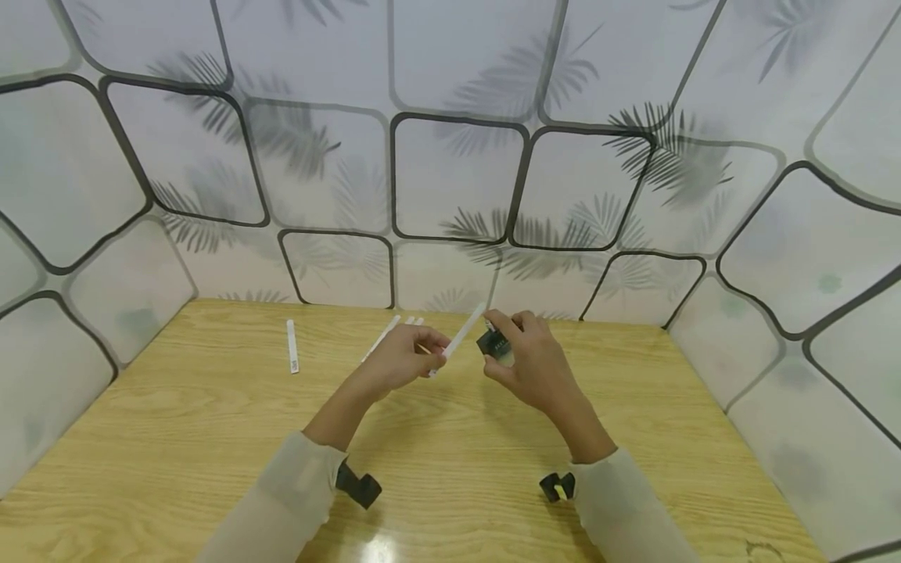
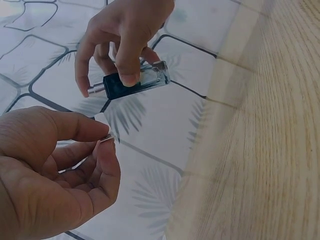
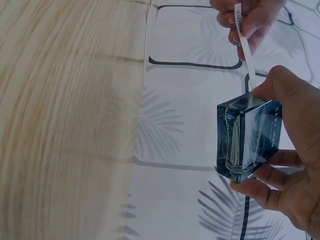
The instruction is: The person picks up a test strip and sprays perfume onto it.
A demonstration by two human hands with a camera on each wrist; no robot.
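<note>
My left hand (image 1: 403,360) pinches a white paper test strip (image 1: 468,328) near its lower end, between thumb and fingers. The strip slants up toward the right; its held end bears small dark lettering in the right wrist view. Across from it, my right hand (image 1: 536,358) grips a square dark-teal glass perfume bottle (image 3: 249,137) above the table. Silver sprayer (image 2: 96,90) on the bottle has the right index fingertip against it, and it faces the strip side. The thumb presses the bottle's glass (image 2: 152,75). White lettering shows on one bottle face.
A single white strip (image 1: 292,346) lies on the wooden table (image 1: 211,438) at the left. Several more strips (image 1: 381,338) lie behind my left hand, partly hidden by it. A patterned pale wall (image 1: 457,180) encloses the table's back and sides.
</note>
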